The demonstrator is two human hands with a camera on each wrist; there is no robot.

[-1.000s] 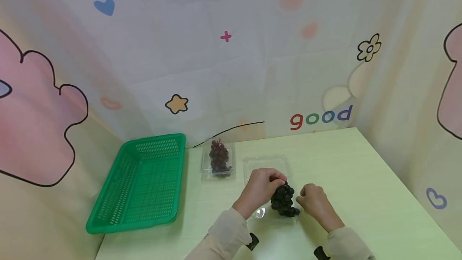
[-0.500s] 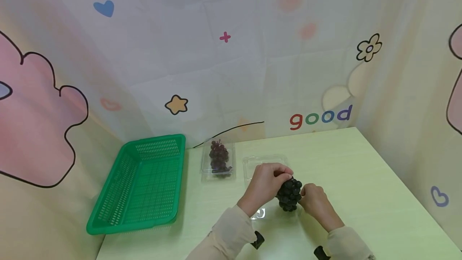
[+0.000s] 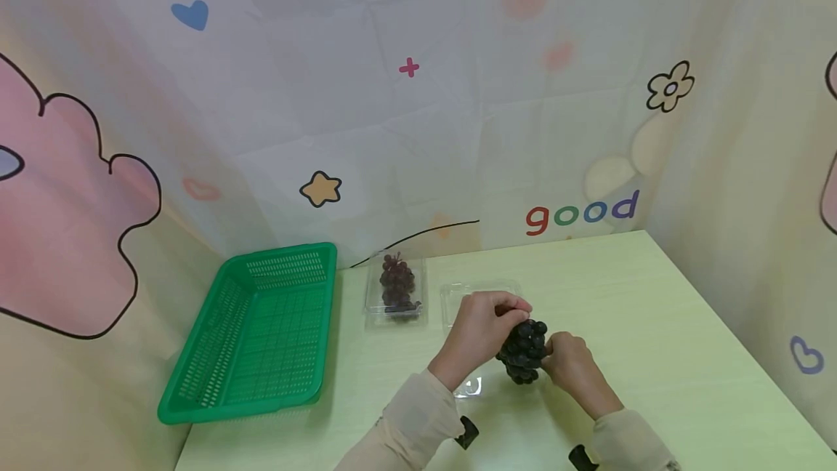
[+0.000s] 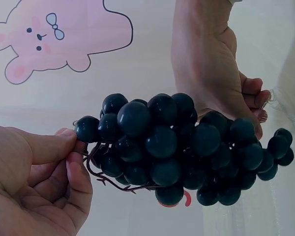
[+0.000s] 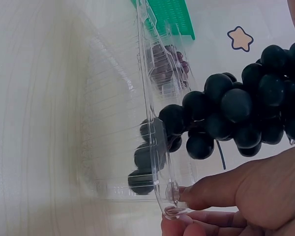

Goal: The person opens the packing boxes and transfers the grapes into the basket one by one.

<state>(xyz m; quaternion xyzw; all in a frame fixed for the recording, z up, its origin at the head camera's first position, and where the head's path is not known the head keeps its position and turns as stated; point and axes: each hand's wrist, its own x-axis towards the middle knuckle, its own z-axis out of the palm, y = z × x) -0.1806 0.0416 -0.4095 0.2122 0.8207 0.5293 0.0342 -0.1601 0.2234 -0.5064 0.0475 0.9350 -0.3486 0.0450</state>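
Note:
My left hand [image 3: 477, 329] pinches the stem at the top of a bunch of dark grapes [image 3: 524, 349]. The left wrist view shows the thumb and fingers [image 4: 61, 150] on the stem, with the grapes [image 4: 162, 142] hanging away from them. The bunch is over a clear plastic box [image 3: 480, 288], and its lower grapes show through the box wall in the right wrist view. My right hand [image 3: 577, 368] pinches the rim corner of that box [image 5: 115, 123] between thumb and fingers, close beside the grapes. The hands hide part of the box.
Behind and left, a second clear plastic box [image 3: 373, 304] holds a bunch of reddish grapes [image 3: 397, 278]. A green slotted basket [image 3: 320, 355] stands at the table's left side. A printed curtain [image 3: 392, 129] hangs behind the pale table [image 3: 686, 384].
My left hand has lifted slightly and shifted right with the dark grapes, bringing the bunch up to my right hand. The right hand has hardly moved. Basket and second box are unchanged.

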